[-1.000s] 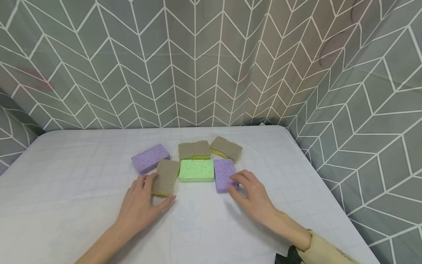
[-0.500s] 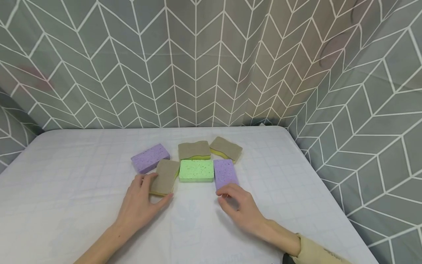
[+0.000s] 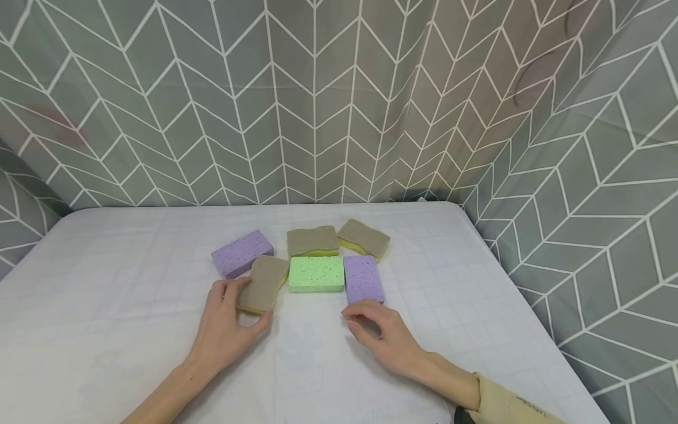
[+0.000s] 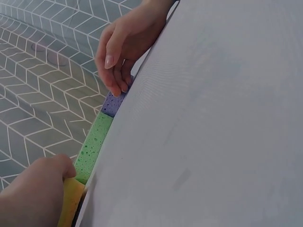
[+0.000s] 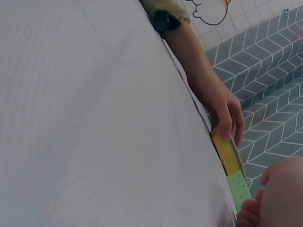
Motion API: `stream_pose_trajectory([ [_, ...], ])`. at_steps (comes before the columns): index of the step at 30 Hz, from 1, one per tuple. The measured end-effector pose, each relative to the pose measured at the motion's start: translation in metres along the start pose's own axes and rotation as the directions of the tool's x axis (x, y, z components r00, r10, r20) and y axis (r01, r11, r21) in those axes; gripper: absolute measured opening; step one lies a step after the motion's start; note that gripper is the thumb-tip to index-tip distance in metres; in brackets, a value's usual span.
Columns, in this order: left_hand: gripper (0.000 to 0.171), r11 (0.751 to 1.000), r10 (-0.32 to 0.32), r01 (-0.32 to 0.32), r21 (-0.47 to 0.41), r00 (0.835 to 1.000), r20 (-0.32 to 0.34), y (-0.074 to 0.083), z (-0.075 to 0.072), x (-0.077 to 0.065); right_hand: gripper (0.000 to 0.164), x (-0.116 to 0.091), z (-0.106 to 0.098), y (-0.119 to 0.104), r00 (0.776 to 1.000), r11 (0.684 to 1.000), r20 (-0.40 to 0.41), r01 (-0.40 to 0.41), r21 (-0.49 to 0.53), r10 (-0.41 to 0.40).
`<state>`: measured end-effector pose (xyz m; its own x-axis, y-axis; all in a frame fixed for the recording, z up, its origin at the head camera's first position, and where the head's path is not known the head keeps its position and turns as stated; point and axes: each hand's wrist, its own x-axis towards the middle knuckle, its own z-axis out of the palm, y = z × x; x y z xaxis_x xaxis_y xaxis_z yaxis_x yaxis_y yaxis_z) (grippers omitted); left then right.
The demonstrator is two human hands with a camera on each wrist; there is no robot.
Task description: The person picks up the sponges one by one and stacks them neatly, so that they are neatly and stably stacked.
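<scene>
Sponge (image 3: pixel 258 284) (brown-topped) in left hand (image 3: pixel 225 327) grip; right hand (image 3: pixel 384 335) loosely curled, holding nothing, nearby.

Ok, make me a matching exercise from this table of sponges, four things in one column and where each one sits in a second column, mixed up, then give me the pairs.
Column one:
1. green sponge
2. left hand
3. right hand
4. far purple sponge

Column two:
A. just short of the near end of the other purple sponge
B. at the left end of the group, angled
C. in the middle, between a tan-topped sponge and a purple one
D. holding the near tan-topped sponge by its edges

Pairs: 1-C, 2-D, 3-A, 4-B
</scene>
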<state>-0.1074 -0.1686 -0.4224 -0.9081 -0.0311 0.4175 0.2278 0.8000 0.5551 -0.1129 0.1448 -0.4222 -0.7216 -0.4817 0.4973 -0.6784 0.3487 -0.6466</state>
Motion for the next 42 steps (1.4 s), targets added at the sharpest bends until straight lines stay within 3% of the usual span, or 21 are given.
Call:
stream_pose_trajectory([
  [8, 0.069, 0.991, -0.118, 0.120, -0.060, 0.992, 0.045, 0.0030, -0.0029, -0.0008, 0.018, -0.0004, 0.0007, 0.0009, 0.999, 1.000, 0.023, -0.027, 0.005, 0.026],
  [16, 0.066, 0.983, -0.158, 0.164, -0.081, 0.984, 0.077, 0.0048, -0.0053, -0.0008, 0.018, -0.0012, 0.0005, 0.0036, 0.999, 0.999, 0.027, -0.037, 0.001, 0.037],
  [28, 0.058, 0.985, -0.125, 0.127, -0.115, 0.992, 0.026, 0.0044, -0.0065, -0.0004, 0.018, -0.0003, -0.0005, 0.0036, 0.999, 0.999, 0.029, -0.040, -0.006, 0.040],
  [42, 0.054, 0.986, -0.065, 0.052, -0.160, 0.995, -0.077, 0.0039, -0.0073, -0.0010, 0.019, 0.0006, 0.0002, 0.0037, 0.999, 0.999, 0.027, -0.028, -0.024, 0.029],
])
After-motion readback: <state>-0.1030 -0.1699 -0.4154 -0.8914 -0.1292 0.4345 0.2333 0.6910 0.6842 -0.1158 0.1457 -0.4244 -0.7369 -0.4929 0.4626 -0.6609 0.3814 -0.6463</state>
